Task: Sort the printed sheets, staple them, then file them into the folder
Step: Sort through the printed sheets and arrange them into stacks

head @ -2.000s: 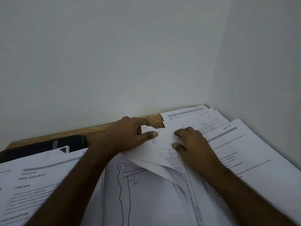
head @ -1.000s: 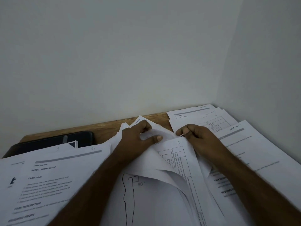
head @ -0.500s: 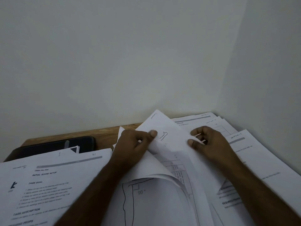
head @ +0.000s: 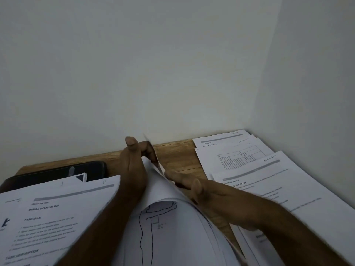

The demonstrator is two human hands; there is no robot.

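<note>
A bundle of printed sheets [head: 172,233], its top page showing a line-drawn figure and "90°", curls up off the wooden table [head: 178,156] in front of me. My left hand [head: 132,175] grips the bundle's raised far edge, thumb pointing up and fingers behind the paper. To its right, my right hand [head: 209,194] lies with straight fingers against the underside of the lifted pages. One pile of text sheets [head: 57,212] lies at the left and another [head: 272,181] at the right. A black folder [head: 57,170] lies at the back left, partly under the left pile.
More sheets, one with a printed table [head: 236,156], lie in the back right corner. Walls close the table off at the back and on the right. Bare wood shows between the bundle and the right pile.
The left hand has raised the far edge of the bundle nearly upright and drawn it left. The right hand let go of the sheet's corner and now lies flat under the lifted pages.
</note>
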